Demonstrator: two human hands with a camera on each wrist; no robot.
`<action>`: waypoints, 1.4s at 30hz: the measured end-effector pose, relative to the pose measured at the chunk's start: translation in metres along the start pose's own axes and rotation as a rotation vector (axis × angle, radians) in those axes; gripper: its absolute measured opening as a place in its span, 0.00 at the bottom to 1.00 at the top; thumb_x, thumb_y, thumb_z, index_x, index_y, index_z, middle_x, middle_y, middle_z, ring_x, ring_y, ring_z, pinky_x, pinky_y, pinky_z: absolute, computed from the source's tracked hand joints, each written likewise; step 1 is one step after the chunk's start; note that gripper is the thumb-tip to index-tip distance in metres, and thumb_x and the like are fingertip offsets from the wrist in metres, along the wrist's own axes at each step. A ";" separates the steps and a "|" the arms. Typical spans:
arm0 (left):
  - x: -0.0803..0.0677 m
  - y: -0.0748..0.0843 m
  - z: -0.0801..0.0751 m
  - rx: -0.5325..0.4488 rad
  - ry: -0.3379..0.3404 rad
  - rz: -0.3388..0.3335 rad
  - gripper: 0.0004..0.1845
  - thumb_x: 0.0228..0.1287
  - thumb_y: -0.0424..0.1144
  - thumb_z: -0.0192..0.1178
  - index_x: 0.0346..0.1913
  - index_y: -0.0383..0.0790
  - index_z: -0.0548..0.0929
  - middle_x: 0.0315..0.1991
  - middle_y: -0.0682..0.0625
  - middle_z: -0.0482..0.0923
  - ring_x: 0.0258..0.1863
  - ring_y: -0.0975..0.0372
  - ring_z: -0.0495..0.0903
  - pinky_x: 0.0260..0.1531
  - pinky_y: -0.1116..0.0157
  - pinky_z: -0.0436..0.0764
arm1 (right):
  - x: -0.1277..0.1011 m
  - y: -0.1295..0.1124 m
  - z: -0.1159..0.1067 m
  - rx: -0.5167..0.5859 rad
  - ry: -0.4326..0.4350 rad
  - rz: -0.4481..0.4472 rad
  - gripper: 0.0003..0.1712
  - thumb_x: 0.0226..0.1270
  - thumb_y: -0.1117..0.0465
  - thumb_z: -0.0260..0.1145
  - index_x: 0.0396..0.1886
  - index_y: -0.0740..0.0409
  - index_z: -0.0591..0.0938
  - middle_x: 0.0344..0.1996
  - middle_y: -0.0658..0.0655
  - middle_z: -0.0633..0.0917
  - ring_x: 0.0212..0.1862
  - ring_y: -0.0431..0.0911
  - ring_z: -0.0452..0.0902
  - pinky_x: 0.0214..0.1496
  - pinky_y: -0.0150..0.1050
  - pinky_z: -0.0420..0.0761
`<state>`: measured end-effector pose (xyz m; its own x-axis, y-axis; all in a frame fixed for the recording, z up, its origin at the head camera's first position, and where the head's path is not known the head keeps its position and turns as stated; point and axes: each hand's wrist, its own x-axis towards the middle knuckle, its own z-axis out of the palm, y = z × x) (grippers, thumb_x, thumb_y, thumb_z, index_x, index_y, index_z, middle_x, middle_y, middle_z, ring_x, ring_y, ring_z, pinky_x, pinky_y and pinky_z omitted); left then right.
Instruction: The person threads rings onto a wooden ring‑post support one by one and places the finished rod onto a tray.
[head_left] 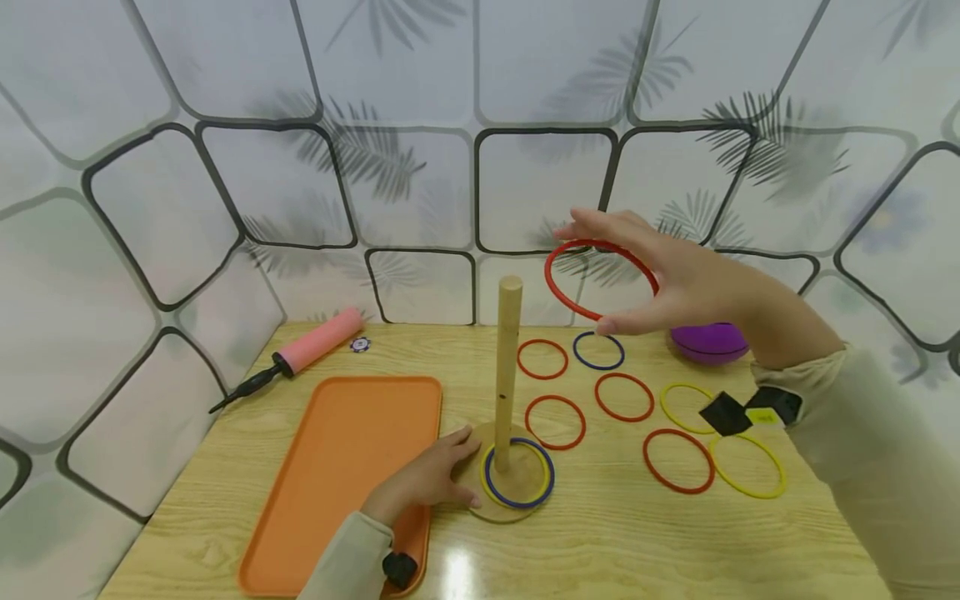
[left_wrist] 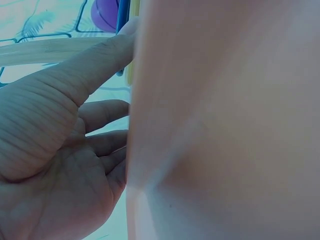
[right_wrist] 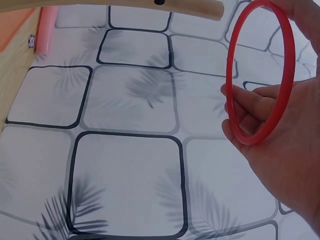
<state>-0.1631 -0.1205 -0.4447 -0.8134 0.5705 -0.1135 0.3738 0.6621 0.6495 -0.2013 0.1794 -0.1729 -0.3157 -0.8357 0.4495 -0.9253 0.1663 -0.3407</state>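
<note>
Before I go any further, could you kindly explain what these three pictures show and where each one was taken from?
No machine here: a person works with two bare hands, wearing three cameras. The wide picture comes from the head, looking down at a wooden table. The other two come from the wrists, so they look close and odd. The right hand holds a red ring in the air, above and to the right of an upright wooden peg. The left hand rests on the peg's round base, where a blue and a yellow ring already lie. More rings lie loose on the table, beside an orange tray, a pink pump and a purple ball.
</note>
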 end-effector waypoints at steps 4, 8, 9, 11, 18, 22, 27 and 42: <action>0.000 -0.002 0.001 -0.001 0.001 -0.003 0.46 0.50 0.46 0.72 0.69 0.30 0.63 0.72 0.34 0.51 0.70 0.42 0.51 0.65 0.46 0.58 | 0.016 -0.006 -0.003 0.014 -0.021 -0.009 0.59 0.43 0.71 0.75 0.74 0.65 0.51 0.66 0.55 0.69 0.64 0.48 0.59 0.65 0.33 0.58; 0.000 -0.003 0.002 -0.007 0.003 -0.008 0.46 0.50 0.46 0.72 0.69 0.30 0.63 0.72 0.34 0.51 0.70 0.42 0.51 0.65 0.46 0.58 | 0.032 -0.011 -0.001 0.015 -0.063 0.009 0.58 0.46 0.68 0.75 0.74 0.66 0.52 0.66 0.59 0.69 0.66 0.47 0.58 0.66 0.35 0.58; 0.000 -0.003 0.002 -0.006 0.002 -0.011 0.46 0.50 0.47 0.72 0.69 0.30 0.63 0.72 0.34 0.51 0.70 0.42 0.51 0.65 0.46 0.58 | 0.035 -0.012 -0.001 0.017 -0.078 0.013 0.58 0.47 0.67 0.76 0.74 0.66 0.51 0.66 0.59 0.69 0.66 0.47 0.58 0.65 0.37 0.59; 0.000 -0.002 0.002 -0.008 0.003 -0.012 0.46 0.50 0.46 0.72 0.69 0.30 0.63 0.72 0.34 0.51 0.70 0.42 0.51 0.65 0.46 0.58 | 0.042 -0.014 0.003 0.024 -0.110 0.036 0.58 0.49 0.65 0.75 0.74 0.65 0.50 0.66 0.57 0.69 0.66 0.46 0.57 0.66 0.41 0.59; 0.002 -0.002 0.001 0.004 -0.003 -0.009 0.45 0.51 0.47 0.71 0.69 0.32 0.63 0.72 0.36 0.51 0.71 0.44 0.51 0.66 0.48 0.58 | 0.054 -0.017 0.018 0.083 -0.183 0.141 0.59 0.52 0.61 0.74 0.75 0.63 0.45 0.67 0.55 0.68 0.66 0.46 0.56 0.66 0.49 0.60; 0.002 -0.002 0.000 -0.005 0.000 -0.007 0.45 0.51 0.46 0.72 0.69 0.31 0.64 0.72 0.35 0.51 0.70 0.43 0.51 0.66 0.47 0.58 | 0.053 -0.013 0.030 0.113 -0.190 0.134 0.61 0.52 0.60 0.75 0.75 0.63 0.44 0.67 0.55 0.68 0.67 0.46 0.55 0.68 0.49 0.56; 0.001 -0.002 -0.001 -0.006 0.003 -0.005 0.45 0.50 0.46 0.72 0.69 0.31 0.64 0.72 0.34 0.51 0.70 0.43 0.52 0.65 0.47 0.58 | 0.047 -0.003 0.047 0.178 -0.167 0.124 0.62 0.53 0.60 0.74 0.76 0.61 0.41 0.66 0.57 0.67 0.68 0.47 0.57 0.69 0.50 0.55; 0.001 0.000 -0.002 0.007 -0.005 -0.012 0.45 0.51 0.46 0.72 0.69 0.30 0.64 0.71 0.33 0.51 0.70 0.43 0.51 0.66 0.47 0.57 | 0.015 0.022 0.108 0.256 -0.115 0.322 0.48 0.51 0.58 0.75 0.70 0.60 0.60 0.66 0.57 0.65 0.66 0.50 0.61 0.66 0.53 0.61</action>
<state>-0.1645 -0.1212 -0.4435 -0.8157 0.5648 -0.1251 0.3669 0.6723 0.6429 -0.2041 0.1137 -0.2630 -0.5407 -0.8179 0.1966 -0.6971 0.3049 -0.6489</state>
